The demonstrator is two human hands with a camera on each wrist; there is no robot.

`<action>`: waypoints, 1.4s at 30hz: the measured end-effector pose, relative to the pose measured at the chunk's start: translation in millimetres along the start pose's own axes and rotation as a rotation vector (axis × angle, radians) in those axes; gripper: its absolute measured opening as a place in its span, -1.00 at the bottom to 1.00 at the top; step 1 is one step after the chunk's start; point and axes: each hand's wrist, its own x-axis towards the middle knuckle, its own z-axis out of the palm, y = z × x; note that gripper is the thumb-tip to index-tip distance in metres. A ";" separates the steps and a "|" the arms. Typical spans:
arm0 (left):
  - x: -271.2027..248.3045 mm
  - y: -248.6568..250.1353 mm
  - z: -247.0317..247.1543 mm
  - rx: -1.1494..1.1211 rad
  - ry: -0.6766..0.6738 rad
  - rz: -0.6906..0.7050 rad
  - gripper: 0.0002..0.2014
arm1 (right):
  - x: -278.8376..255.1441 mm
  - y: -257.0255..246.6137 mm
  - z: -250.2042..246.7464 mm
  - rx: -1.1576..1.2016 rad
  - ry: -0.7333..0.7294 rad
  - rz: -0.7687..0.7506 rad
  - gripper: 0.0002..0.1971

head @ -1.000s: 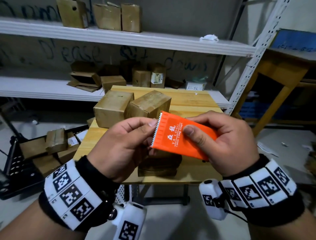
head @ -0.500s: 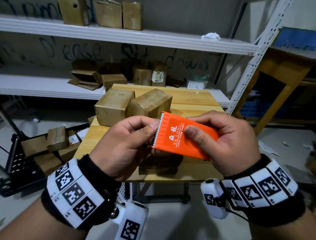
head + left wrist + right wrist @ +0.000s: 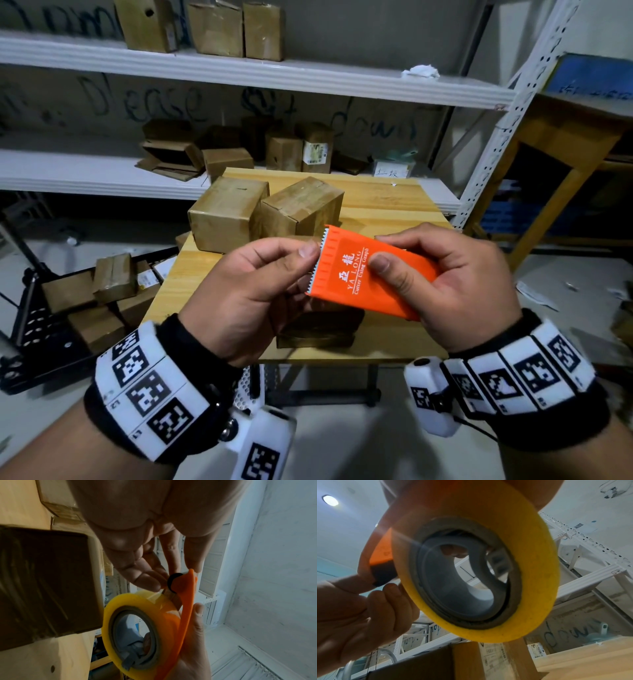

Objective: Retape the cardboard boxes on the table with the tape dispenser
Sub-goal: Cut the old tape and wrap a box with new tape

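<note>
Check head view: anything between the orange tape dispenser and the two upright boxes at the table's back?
Nothing separate shows. In the head view the tape dispenser, held in both hands above the table, overlaps the boxes; only bare tabletop to the right.

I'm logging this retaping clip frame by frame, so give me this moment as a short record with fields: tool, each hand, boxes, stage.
tool: orange tape dispenser with serrated edge, carrying a yellow tape roll, held in the air above the table
right hand: right hand grips the dispenser, thumb on its printed face
left hand: left hand has its fingertips at the serrated end, near the tape's start; whether it pinches the tape is unclear
boxes: two cardboard boxes side by side at the table's far left; a dark flat box at the near edge under the hands
stage: no tape on a box yet
</note>
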 end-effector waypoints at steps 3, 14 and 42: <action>-1.0 -0.5 2.4 0.001 -0.013 -0.003 -0.81 | -0.7 1.4 -0.5 -0.005 0.006 -0.001 -0.70; -0.4 -2.1 -1.0 0.051 -0.004 0.004 -0.89 | -1.9 3.9 -0.4 0.034 0.007 0.009 -0.68; 3.0 -1.7 -15.5 0.968 0.179 0.351 -0.81 | 2.0 5.4 -1.3 -0.136 -0.018 0.014 -0.63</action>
